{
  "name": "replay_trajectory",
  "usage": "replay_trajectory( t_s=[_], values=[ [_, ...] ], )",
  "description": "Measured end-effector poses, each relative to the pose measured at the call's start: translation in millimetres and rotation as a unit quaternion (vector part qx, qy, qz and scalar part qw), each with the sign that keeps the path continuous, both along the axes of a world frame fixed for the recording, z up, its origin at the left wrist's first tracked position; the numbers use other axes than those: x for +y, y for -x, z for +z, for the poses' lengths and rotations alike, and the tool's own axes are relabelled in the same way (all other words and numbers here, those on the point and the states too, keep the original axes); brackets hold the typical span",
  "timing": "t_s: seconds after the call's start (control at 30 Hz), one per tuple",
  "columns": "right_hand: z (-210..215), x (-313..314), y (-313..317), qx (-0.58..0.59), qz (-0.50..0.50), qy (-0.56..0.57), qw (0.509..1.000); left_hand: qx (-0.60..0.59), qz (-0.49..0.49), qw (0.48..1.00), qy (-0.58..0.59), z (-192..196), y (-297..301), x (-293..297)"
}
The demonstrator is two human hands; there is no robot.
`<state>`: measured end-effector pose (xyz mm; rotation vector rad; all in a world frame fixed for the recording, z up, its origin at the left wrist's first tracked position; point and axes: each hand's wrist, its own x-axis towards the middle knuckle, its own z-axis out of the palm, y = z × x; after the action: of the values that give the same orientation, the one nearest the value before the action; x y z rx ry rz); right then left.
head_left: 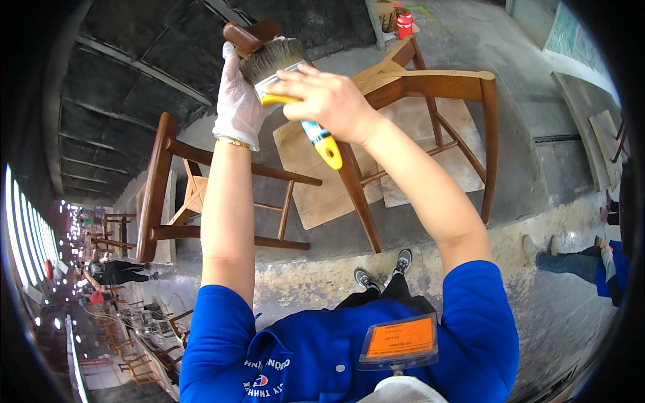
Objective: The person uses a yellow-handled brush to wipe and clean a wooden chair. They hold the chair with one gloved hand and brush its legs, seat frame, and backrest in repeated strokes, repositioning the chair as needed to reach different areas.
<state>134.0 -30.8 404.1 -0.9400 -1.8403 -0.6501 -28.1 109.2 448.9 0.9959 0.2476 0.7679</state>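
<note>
Left hand [236, 107], in white glove, has fingers around brown wood piece [243, 39]. Right hand [329, 101] grips brush [271, 62], bristles right by wood piece. Chair [447, 86] near.

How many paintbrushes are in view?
1: the yellow-handled paintbrush in the right hand, bristles beside the brown wooden piece at the gloved left hand. Others could be hidden farther off.

Brush [272, 60] in right grip [329, 101], wooden piece [243, 39] in left grip [238, 101]
</note>
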Motion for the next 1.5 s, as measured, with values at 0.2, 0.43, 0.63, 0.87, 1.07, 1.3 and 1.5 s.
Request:
replay_trajectory(
  t_s=[0.2,0.43,0.63,0.87,1.07,1.3,1.5],
  values=[
    [-139.9,-82.4,7.5,-0.011,-0.058,0.154,0.986,-0.09,-0.06,0.994,0.001,-19.6,-29.5,13.8],
    [-319.8,-215.7,57.8,0.024,-0.069,0.325,0.943,-0.06,0.041,0.996,-0.047,-43.9,-65.7,22.4],
    [-452.5,-313.7,118.7,0.068,-0.084,0.521,0.846,-0.067,0.052,0.996,-0.03,-47.1,-68.3,41.4],
    [-462.7,-230.4,152.4,0.821,-0.348,0.272,0.361,-0.051,0.079,0.994,-0.06,-47.2,-71.0,47.4],
    [-306.8,-153.0,113.9,0.89,0.169,0.038,0.421,-0.036,0.084,0.995,-0.051,-42.3,-67.8,39.5],
    [-366.7,-255.8,78.6,0.947,-0.092,0.092,0.295,-0.043,0.161,0.984,-0.07,-35.2,-69.2,18.7],
    [-445.1,-469.1,37.0,0.933,-0.245,-0.054,0.259,-0.09,0.273,0.956,-0.053,-33.4,-41.4,-29.3]
  ],
)
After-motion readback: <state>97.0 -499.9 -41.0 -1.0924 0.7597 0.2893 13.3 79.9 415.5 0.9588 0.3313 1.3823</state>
